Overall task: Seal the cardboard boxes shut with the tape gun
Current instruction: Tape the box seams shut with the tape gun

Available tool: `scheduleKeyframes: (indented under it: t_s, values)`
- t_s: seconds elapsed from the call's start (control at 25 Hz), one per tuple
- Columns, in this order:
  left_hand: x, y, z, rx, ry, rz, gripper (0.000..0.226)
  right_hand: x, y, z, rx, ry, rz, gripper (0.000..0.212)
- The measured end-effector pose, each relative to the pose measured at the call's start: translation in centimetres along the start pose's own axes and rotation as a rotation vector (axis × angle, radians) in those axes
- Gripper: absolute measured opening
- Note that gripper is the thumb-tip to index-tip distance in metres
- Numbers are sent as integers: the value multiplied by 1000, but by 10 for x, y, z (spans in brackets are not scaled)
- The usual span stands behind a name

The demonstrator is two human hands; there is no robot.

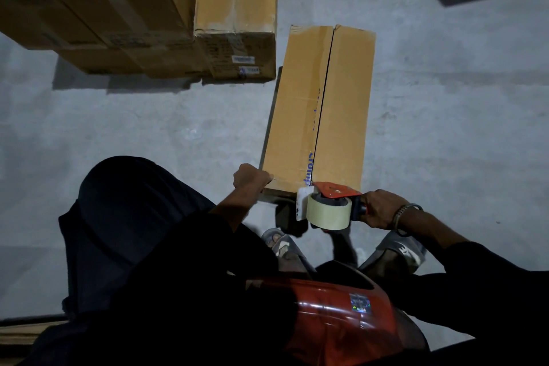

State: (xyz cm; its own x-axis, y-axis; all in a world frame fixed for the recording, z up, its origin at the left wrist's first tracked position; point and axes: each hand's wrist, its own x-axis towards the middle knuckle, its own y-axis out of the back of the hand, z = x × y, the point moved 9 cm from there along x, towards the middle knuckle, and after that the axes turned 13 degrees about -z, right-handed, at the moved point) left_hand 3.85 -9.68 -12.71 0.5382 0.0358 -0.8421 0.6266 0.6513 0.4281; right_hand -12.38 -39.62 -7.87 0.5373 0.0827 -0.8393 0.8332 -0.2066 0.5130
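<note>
Hands: right [381, 209] grips tape gun [329, 205]; left [249, 177] steadies box [320, 110].

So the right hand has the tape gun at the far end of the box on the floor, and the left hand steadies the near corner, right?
Not quite. The head view shows the tape gun, gripped by the right hand, at the near end of the box, where the centre seam ends. The left hand does steady the near corner.
</note>
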Motion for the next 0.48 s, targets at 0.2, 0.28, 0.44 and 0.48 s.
scheduleKeyframes:
  t_s: [0.2,0.28,0.44,0.48]
  values:
    - [5,-4,-6,-35,-34,44,51,-1,-10,6,7,-139,22,32]
    - [6,-1,-15,-70,-26,61,49,-5,-8,4,14,-196,50,41]
    - [15,-3,-21,-108,-58,53,46,-10,-1,2,-23,-271,87,45]
    - [20,-4,-23,-112,-59,48,47,-10,0,-1,-35,-279,90,44]
